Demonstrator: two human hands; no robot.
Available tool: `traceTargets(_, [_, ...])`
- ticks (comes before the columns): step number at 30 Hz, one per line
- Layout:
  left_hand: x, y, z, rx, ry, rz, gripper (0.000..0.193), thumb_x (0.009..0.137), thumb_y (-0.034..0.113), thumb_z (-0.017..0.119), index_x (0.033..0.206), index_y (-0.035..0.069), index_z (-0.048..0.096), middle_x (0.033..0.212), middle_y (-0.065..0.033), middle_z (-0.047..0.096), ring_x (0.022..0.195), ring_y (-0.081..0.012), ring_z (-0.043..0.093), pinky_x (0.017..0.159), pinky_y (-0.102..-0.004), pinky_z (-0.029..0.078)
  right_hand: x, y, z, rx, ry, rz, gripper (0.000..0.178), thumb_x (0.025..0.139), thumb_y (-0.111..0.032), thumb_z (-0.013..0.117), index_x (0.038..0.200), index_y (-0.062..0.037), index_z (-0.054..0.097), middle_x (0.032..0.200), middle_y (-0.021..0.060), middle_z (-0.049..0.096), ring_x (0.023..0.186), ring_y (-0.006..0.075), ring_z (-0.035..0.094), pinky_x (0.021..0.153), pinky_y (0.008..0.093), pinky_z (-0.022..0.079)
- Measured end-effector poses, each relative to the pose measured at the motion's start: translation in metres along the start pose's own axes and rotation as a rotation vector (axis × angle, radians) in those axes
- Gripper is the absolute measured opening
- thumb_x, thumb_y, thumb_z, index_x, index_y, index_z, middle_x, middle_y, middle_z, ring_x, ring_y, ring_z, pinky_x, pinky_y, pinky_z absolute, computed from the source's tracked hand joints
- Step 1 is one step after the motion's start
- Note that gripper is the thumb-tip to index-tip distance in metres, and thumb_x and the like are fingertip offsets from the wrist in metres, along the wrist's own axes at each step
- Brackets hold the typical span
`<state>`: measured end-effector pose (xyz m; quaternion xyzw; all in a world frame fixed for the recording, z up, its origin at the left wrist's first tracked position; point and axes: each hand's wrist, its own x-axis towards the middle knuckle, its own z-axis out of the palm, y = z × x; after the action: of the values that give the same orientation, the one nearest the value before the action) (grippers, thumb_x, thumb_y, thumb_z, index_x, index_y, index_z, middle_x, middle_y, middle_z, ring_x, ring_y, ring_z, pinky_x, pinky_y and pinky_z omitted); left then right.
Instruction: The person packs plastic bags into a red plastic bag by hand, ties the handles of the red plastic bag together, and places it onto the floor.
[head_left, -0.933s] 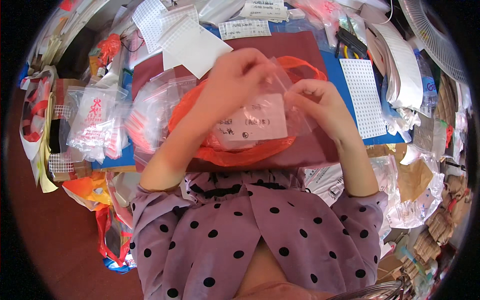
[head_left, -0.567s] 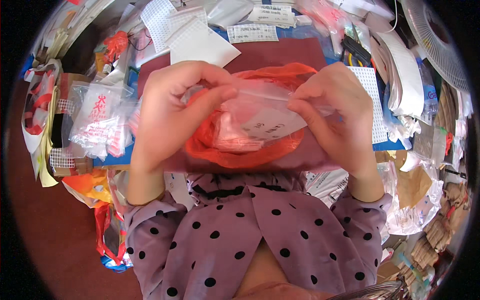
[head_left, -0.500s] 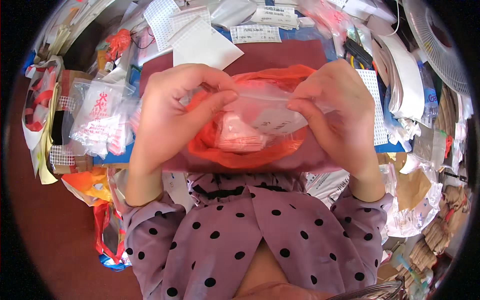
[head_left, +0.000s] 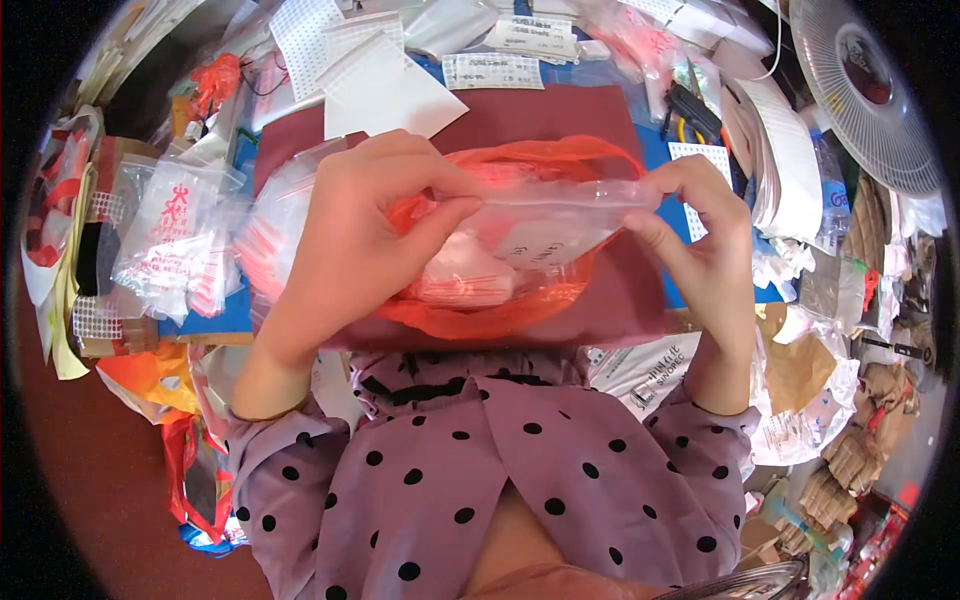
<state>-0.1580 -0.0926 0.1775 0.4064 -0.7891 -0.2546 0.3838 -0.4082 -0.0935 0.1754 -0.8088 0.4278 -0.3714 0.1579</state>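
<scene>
A clear plastic zip bag [head_left: 570, 225] with handwriting on its white panel is stretched between my two hands by its top edge. My left hand [head_left: 375, 240] pinches the left end of that edge between thumb and forefinger. At the right corner, the thumb and forefinger of my right hand [head_left: 705, 225] are closed on the plastic. Below the zip bag lies an orange-red plastic bag [head_left: 530, 312], spread open on the dark red mat [head_left: 630, 300]. Inside it sits a stack of pinkish clear packets [head_left: 460, 275], partly covered by the zip bag.
Clear bags with red print [head_left: 170, 230] are piled at the left. White paper sheets [head_left: 385, 95] and printed labels [head_left: 492, 72] lie at the back. A black-handled tool [head_left: 692, 110] and a white fan [head_left: 860, 80] are at the right. More clear packets [head_left: 270, 240] lie beside my left wrist.
My right hand has moved outward to the right, widening the gap between my hands. The zip bag's top edge is now drawn out longer and straighter. The whole view has shifted slightly.
</scene>
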Motion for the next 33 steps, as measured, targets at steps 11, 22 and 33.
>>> traceTargets(11, [0.007, 0.004, 0.004, -0.065, -0.043, -0.144, 0.009, 0.067, 0.000, 0.063, 0.076, -0.001, 0.061, 0.070, -0.0092, 0.059, 0.066, -0.0177, 0.056, 0.061, -0.0264, 0.043, -0.010, 0.014, -0.002, 0.237, -0.023, 0.087, 0.008, 0.070, -0.002, 0.064, 0.072, -0.0001, 0.057, 0.071, 0.0059, 0.058, 0.070, 0.0173, 0.052, 0.065, 0.0261, 0.040])
traceTargets(22, [0.004, 0.000, 0.008, -0.048, -0.029, -0.106, 0.007, 0.067, -0.001, 0.062, 0.073, -0.003, 0.059, 0.070, -0.0092, 0.058, 0.066, -0.0180, 0.055, 0.062, -0.0260, 0.042, -0.014, 0.014, 0.011, 0.230, 0.090, 0.080, 0.009, 0.068, -0.004, 0.065, 0.073, -0.0015, 0.057, 0.074, 0.0064, 0.058, 0.073, 0.0206, 0.053, 0.068, 0.0286, 0.041])
traceTargets(33, [0.003, -0.005, 0.020, -0.043, 0.006, 0.014, 0.012, 0.065, 0.000, 0.064, 0.076, -0.001, 0.060, 0.074, -0.0093, 0.057, 0.070, -0.0191, 0.055, 0.064, -0.0274, 0.042, -0.015, 0.013, 0.015, 0.043, 0.128, -0.093, 0.013, 0.063, -0.007, 0.068, 0.073, -0.0053, 0.059, 0.074, 0.0061, 0.059, 0.073, 0.0235, 0.053, 0.069, 0.0315, 0.040])
